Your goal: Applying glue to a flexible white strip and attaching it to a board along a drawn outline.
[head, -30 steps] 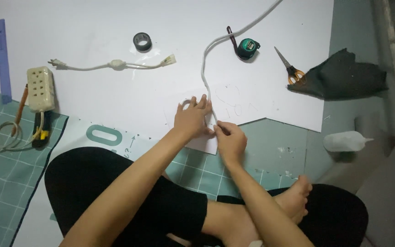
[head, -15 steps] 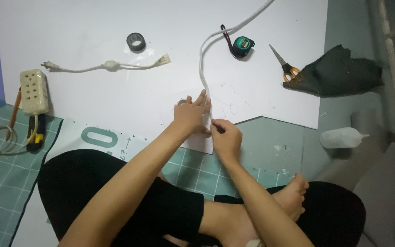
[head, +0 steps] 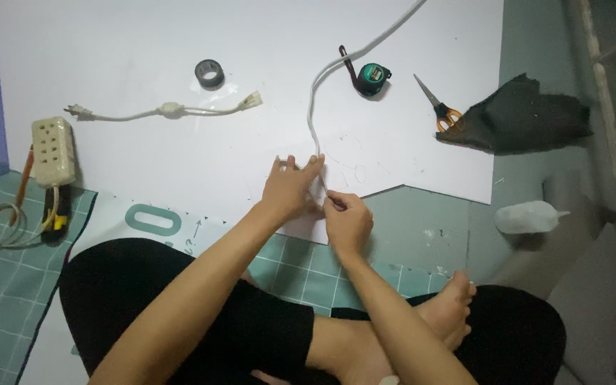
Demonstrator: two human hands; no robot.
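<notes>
Hands meet at the near edge of the large white paper sheet, as before: left hand pins the thick white cable; right hand pinches its end closed. Nothing has shifted, so work there continues.

The left hand is covering the white cable's near end; its far end is running off the top edge.
</notes>
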